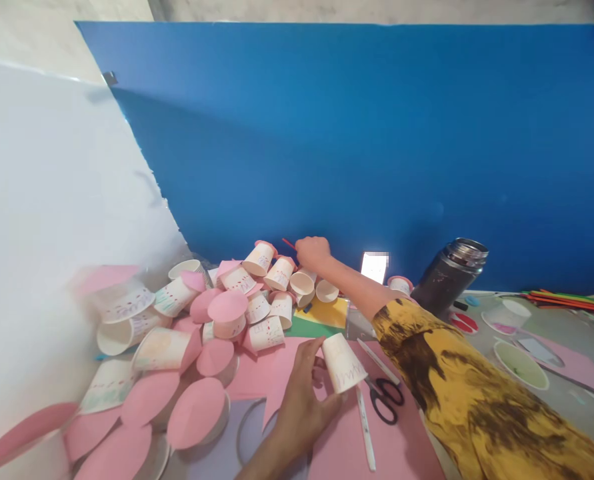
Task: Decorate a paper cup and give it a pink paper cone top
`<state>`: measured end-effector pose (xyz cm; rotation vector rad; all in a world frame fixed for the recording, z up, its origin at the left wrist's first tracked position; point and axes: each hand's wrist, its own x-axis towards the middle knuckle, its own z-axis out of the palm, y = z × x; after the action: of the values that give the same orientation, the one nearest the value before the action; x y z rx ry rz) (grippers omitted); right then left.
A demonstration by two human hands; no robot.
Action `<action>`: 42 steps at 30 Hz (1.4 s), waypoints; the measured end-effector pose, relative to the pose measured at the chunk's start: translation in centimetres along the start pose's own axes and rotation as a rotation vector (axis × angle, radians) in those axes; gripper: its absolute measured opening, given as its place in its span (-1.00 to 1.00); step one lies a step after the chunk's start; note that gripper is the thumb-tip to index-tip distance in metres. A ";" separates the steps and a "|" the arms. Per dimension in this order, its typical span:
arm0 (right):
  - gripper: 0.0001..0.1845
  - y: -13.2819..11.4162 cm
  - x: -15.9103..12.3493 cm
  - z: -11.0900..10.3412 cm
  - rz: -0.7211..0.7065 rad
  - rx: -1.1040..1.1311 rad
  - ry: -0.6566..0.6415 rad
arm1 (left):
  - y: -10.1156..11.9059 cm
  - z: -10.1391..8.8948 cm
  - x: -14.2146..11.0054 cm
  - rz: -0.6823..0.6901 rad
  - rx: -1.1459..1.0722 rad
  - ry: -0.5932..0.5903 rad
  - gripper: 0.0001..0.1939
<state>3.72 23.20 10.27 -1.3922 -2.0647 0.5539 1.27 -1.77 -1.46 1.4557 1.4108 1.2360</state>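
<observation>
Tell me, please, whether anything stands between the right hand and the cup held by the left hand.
Yes, in this view: open-mouthed cups lie just below the right hand, toward the held cup. The yellow sheet looks flat and probably blocks nothing.

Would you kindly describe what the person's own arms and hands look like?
The right sleeve is yellow with dark irregular blotches and ends short of the wrist. The left hand and right hand are ungloved; no left sleeve shows.

A blue panel (357, 133) stands beside a white panel (51, 173), pale wall (27, 33) above
</observation>
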 end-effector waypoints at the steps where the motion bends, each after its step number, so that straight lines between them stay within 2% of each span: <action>1: -0.62 0.3 -0.1 -0.5 -0.008 -0.072 -0.020 | 0.1 0.0 -0.1 0.000 0.004 -0.008 -0.26; 6: -0.67 4.0 -2.3 -4.7 -0.038 -0.373 -0.017 | 0.4 -0.3 -0.1 -0.003 0.006 -0.020 -0.24; 10: -0.67 7.8 -5.6 -7.9 -0.042 -0.448 -0.011 | 0.5 -0.5 -0.1 0.003 -0.017 -0.010 -0.21; 13: -0.64 9.8 -7.3 -8.6 -0.008 -0.440 0.051 | 0.8 -0.5 -0.1 -0.001 -0.034 -0.019 -0.24; 17: -0.59 11.2 -8.1 -8.0 0.061 -0.374 0.203 | 1.1 -0.5 -0.1 -0.014 -0.028 0.002 -0.26; 20: -0.54 12.1 -8.2 -8.2 0.107 -0.256 0.347 | 1.1 -0.5 0.0 -0.015 -0.015 0.019 -0.27; 24: -0.47 13.1 -9.4 -9.7 0.136 -0.018 0.515 | 1.0 -0.7 0.1 -0.022 -0.025 0.035 -0.28; 29: -0.43 13.3 -13.8 -11.6 0.118 0.308 0.569 | 0.5 -1.1 0.4 -0.001 0.003 0.085 -0.25; 30: -0.44 13.3 -14.9 -11.9 0.109 0.400 0.567 | 0.4 -1.2 0.4 0.016 0.008 0.105 -0.25; 32: -0.58 13.1 -16.9 -12.4 0.086 0.856 0.496 | 0.5 -1.5 0.5 0.042 0.002 0.140 -0.26; 34: -0.66 12.8 -18.6 -12.9 0.113 1.074 0.403 | 0.8 -1.8 0.6 0.043 -0.026 0.174 -0.27; 37: -0.75 12.2 -20.2 -13.4 0.129 1.162 0.326 | 1.5 -2.3 0.6 0.024 -0.073 0.221 -0.27; 42: -0.83 11.1 -21.4 -13.3 0.086 1.156 0.225 | 2.0 -2.8 0.6 0.021 -0.105 0.293 -0.24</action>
<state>26.37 7.67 8.22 -0.7615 -1.1081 1.2771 -1.00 -1.68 1.22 1.2585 1.4968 1.5615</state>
